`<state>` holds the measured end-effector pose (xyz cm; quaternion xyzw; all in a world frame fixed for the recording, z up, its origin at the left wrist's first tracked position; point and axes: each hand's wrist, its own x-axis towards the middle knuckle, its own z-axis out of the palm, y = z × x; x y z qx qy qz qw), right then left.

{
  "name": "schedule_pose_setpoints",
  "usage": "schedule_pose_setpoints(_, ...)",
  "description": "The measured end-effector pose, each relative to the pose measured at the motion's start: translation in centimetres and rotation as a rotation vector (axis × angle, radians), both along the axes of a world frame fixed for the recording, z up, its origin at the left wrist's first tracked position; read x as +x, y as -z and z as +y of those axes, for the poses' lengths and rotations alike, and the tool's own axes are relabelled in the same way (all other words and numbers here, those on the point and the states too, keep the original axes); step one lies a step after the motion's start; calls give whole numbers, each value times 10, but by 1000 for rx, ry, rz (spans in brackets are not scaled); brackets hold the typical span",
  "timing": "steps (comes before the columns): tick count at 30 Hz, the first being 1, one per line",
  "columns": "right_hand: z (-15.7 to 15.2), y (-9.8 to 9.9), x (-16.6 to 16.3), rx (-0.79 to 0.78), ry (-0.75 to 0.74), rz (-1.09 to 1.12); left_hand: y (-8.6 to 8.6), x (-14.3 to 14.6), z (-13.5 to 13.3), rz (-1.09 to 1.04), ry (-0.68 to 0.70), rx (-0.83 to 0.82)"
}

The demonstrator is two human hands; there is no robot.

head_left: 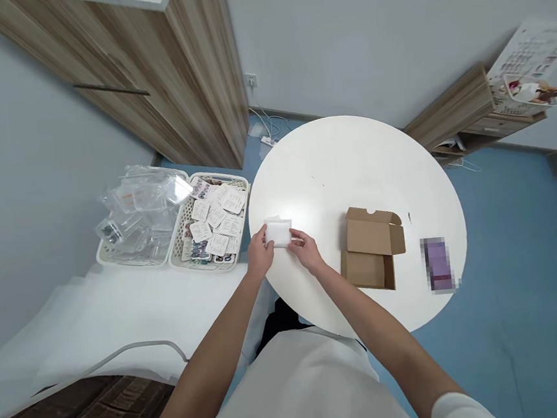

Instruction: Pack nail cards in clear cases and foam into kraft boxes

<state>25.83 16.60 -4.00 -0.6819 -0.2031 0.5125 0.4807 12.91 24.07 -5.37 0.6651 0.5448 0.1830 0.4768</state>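
White packet [279, 233] is sitting between the left hand [260, 255] and right hand [306, 251], fingers pinching its opposite edges; an open box [369, 237] is lying on the table [352, 160].

Round white table [347, 157]: small white packet [279, 233] at its left side, gripped at opposite edges by the left hand [260, 256] and right hand [306, 251]. Open cardboard box [369, 239] on the table's right half; blurred purple item [439, 263] at the table's right edge. Left of the table: card basket [178, 237] just beside it, plastic-filled basket [134, 263] farther out. Cabinet [198, 66] behind the table, leftward.
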Motion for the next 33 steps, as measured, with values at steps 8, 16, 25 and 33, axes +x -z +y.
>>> schedule_pose_setpoints(8, -79, -41, 35, 87, 113, -82, -42, 36, -69, -185, 58, 4)
schedule_pose_setpoints(16, -181, -42, 97, 132, 167, -186, -49, 97, -154, -287, 270, -26)
schedule_pose_setpoints(25, -216, -19, 135, -14, 60, -235, -35, 138, -185, -128, 422, -73)
schedule_pose_setpoints(33, -214, -5, 140, -107, -141, -347, -33, 146, -186, 165, 527, -35)
